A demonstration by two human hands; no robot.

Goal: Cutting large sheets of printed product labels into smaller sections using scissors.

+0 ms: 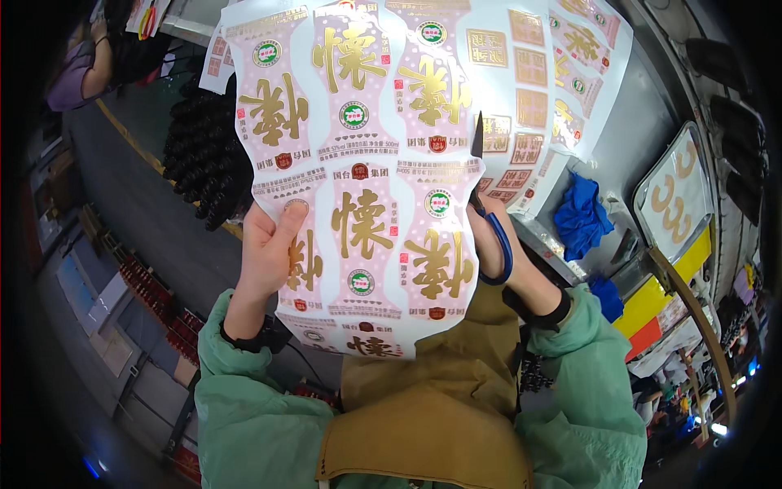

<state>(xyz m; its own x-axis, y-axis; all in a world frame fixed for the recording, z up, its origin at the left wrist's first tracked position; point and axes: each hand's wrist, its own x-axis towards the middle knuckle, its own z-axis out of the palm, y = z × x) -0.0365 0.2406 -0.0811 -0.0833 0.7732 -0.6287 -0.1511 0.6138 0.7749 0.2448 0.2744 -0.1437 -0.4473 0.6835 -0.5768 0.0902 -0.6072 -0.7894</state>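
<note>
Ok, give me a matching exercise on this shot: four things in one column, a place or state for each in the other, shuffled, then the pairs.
Things:
1. label sheet
2. scissors
3. blue cloth
4. left hand

Places or states:
A. lying crumpled on the grey table
B. pinching the sheet's left edge, thumb on top
C. held up in front of the camera, pink and gold
D. in the right hand, dark blade at the sheet's right edge

Pairs: 1-C, 2-D, 3-A, 4-B
</note>
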